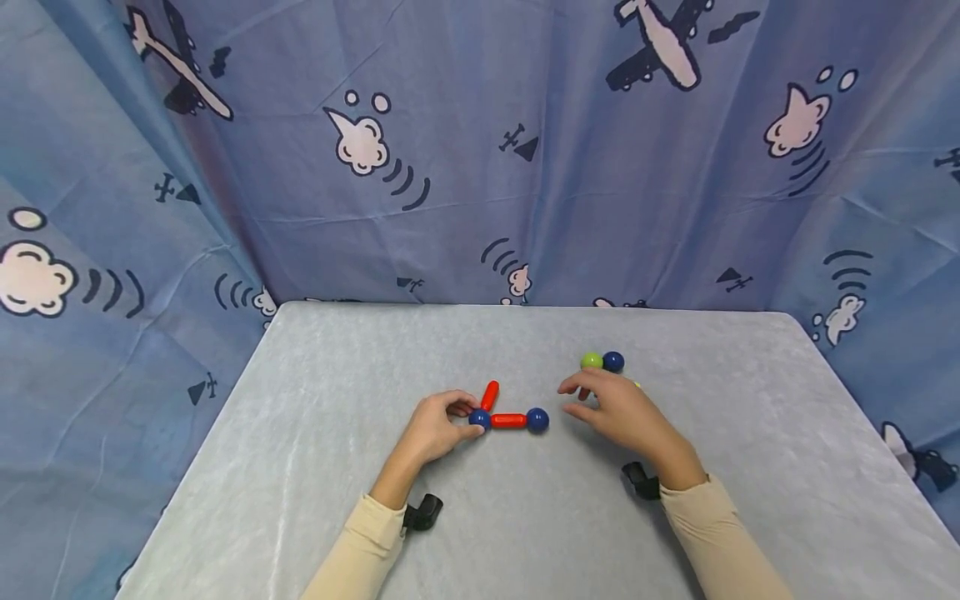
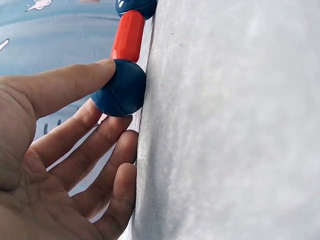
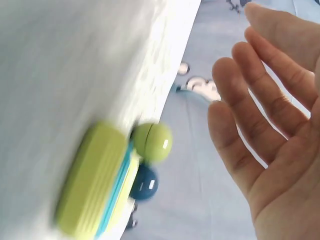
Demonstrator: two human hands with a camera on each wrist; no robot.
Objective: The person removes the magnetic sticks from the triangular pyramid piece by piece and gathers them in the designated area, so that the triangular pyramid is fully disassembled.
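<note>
My left hand (image 1: pixel 435 429) pinches a blue ball (image 1: pixel 480 419) between thumb and fingers; in the left wrist view the thumb lies on that ball (image 2: pixel 121 89). A red rod (image 1: pixel 508 421) joins it to a second blue ball (image 1: pixel 537 420) on the right. Another red rod (image 1: pixel 491 395) slants up from the held ball. My right hand (image 1: pixel 618 408) hovers right of these joined pieces, fingers apart and holding nothing. Just beyond it are a green ball (image 1: pixel 592 360) and a dark blue ball (image 1: pixel 613 361). The right wrist view shows the open palm (image 3: pixel 285 125) beside them.
A yellow-green rod (image 3: pixel 92 180) with a light blue piece (image 3: pixel 115 190) alongside lies near the loose balls, mostly hidden by my right hand in the head view. A patterned blue curtain (image 1: pixel 450 167) hangs behind the grey-white table (image 1: pixel 337 358).
</note>
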